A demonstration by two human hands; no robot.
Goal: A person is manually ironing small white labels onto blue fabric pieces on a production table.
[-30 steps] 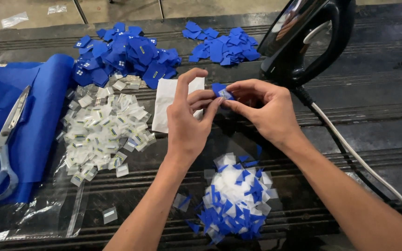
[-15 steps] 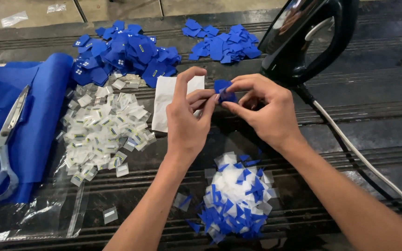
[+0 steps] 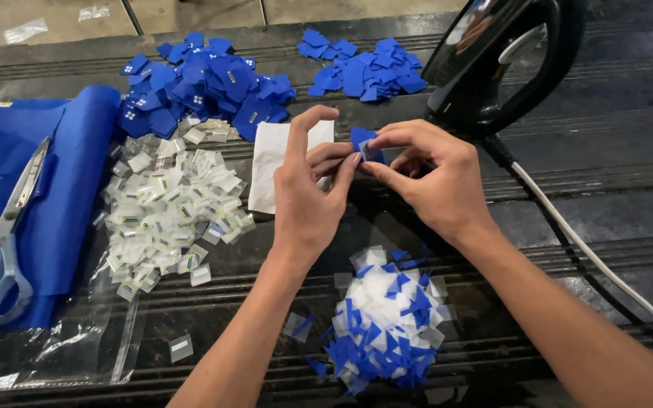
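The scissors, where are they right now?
The scissors lie at the far left of the head view on the folded blue fabric, left of the pile of small clear packets, well away from both hands.

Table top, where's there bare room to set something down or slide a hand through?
Bare slatted table lies right of the iron, past its cord. A narrow gap runs between the clear label heap and the blue-and-white scrap pile. The left side, with blue fabric and scissors, is crowded.

I count two heaps of small blue fabric squares (image 3: 205,83) (image 3: 364,72), one heap of clear plastic sachets (image 3: 168,208) and one mixed blue-and-clear pile (image 3: 387,317). There is one pair of pale-handled steel scissors (image 3: 5,234), one black iron (image 3: 500,64) and one white paper sheet (image 3: 270,166).
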